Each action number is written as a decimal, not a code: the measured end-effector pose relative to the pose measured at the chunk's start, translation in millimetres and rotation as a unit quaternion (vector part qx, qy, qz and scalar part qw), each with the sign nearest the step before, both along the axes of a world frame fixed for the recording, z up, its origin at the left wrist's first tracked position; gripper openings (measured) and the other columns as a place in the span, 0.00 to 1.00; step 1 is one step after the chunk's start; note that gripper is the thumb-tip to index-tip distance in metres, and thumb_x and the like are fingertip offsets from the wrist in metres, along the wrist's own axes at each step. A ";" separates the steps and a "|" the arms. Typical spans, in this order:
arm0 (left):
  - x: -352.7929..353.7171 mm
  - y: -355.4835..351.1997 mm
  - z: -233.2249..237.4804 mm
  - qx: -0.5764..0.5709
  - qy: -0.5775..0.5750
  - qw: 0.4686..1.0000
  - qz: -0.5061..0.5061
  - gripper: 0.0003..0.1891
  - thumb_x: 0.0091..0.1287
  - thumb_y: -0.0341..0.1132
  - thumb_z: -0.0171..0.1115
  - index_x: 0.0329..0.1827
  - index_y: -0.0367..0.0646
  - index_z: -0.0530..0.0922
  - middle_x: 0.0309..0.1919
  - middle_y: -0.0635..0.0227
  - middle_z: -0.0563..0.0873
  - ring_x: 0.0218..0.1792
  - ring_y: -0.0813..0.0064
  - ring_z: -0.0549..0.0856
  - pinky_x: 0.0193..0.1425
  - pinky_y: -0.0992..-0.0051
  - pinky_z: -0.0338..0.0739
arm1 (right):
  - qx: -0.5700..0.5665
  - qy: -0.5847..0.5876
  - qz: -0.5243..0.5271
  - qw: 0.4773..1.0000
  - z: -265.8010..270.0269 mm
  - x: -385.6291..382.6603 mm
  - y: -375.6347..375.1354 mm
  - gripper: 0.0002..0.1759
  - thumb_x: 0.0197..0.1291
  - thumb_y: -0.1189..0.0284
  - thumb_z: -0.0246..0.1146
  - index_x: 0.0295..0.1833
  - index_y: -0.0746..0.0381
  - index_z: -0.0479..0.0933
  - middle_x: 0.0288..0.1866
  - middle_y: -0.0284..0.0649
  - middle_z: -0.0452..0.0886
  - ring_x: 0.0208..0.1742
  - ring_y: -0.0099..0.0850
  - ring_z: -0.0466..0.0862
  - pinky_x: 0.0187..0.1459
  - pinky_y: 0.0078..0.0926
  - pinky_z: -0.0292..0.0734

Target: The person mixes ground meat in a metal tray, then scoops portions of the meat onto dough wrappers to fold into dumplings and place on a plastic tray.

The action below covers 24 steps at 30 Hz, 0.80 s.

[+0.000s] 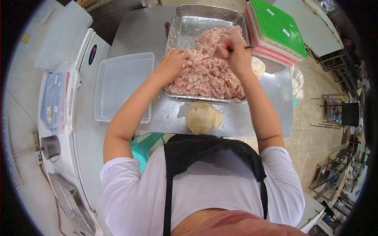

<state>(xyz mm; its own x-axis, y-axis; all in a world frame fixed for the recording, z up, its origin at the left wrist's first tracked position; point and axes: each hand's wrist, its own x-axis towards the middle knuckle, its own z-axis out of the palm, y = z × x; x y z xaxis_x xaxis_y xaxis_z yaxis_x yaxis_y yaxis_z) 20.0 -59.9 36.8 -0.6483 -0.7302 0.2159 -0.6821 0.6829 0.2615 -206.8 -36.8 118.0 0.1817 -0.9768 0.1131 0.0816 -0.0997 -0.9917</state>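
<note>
Stick (pixel 207 58) is running crosswise through the clenched right hand (pixel 235 53), upper centre of frame, tip pointing left over minced meat (pixel 212 76) toward the left hand (pixel 173 63), whose fingers are looking curled, grasp can't tell.

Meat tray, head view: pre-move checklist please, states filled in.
1. Meat inside the metal tray: ok, heaped mostly toward the near end.
2. Thin tool gripped in right hand: ok, though the hand is blurred.
3. Left hand free of any object: cannot tell, fingers curled at the meat's left side.
4. Pale round stack outside the tray: ok, at the near table edge.
5. Green lid sealed: cannot tell.
</note>
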 end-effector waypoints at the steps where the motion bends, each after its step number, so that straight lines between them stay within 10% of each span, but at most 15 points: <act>1: -1.0 4.8 -1.8 -0.021 0.000 1.000 -0.010 0.14 0.59 0.37 0.66 0.47 0.49 0.85 0.55 0.69 0.81 0.61 0.60 0.73 0.67 0.59 0.65 | -0.008 0.032 -0.024 0.999 -0.2 11.8 1.6 0.34 0.70 0.45 0.44 0.16 0.57 0.62 0.14 0.30 0.62 0.18 0.25 0.63 0.25 0.24 0.56; 6: 20.9 21.4 10.1 -0.065 -0.013 0.998 -0.018 0.13 0.59 0.36 0.65 0.48 0.49 0.84 0.60 0.68 0.78 0.63 0.59 0.71 0.68 0.60 0.65 | 0.104 0.070 -0.014 0.992 -71.9 -15.7 -5.1 0.33 0.67 0.46 0.53 0.16 0.57 0.63 0.15 0.32 0.65 0.19 0.24 0.65 0.25 0.24 0.59; 13: 35.7 14.6 9.1 -0.071 0.035 0.996 0.037 0.11 0.63 0.38 0.63 0.46 0.49 0.85 0.57 0.67 0.80 0.62 0.61 0.73 0.66 0.60 0.66 | 0.029 -0.023 0.055 0.998 8.2 10.7 0.5 0.32 0.68 0.44 0.50 0.18 0.58 0.66 0.16 0.31 0.66 0.19 0.23 0.65 0.24 0.23 0.57; 15: 28.9 14.5 14.9 -0.082 0.027 0.996 0.030 0.11 0.63 0.38 0.62 0.45 0.49 0.85 0.55 0.67 0.81 0.60 0.61 0.74 0.65 0.60 0.67 | -0.043 0.097 -0.094 0.990 5.1 39.7 10.8 0.31 0.68 0.45 0.49 0.21 0.57 0.68 0.17 0.30 0.68 0.20 0.22 0.65 0.24 0.23 0.57; 17: 22.0 10.2 20.8 0.005 0.034 0.999 0.007 0.13 0.59 0.34 0.63 0.48 0.48 0.84 0.57 0.65 0.79 0.62 0.58 0.72 0.67 0.60 0.66 | -0.009 0.177 0.053 0.983 -37.7 15.0 4.9 0.28 0.68 0.47 0.49 0.23 0.56 0.71 0.19 0.29 0.69 0.21 0.21 0.66 0.24 0.22 0.58; 24: 35.5 10.7 16.1 0.034 0.053 0.996 0.061 0.09 0.63 0.36 0.61 0.43 0.49 0.85 0.43 0.64 0.83 0.54 0.60 0.76 0.61 0.61 0.68 | 0.129 0.033 -0.021 0.991 -47.4 -43.8 -27.4 0.34 0.66 0.42 0.50 0.19 0.58 0.68 0.16 0.30 0.65 0.19 0.23 0.62 0.25 0.23 0.58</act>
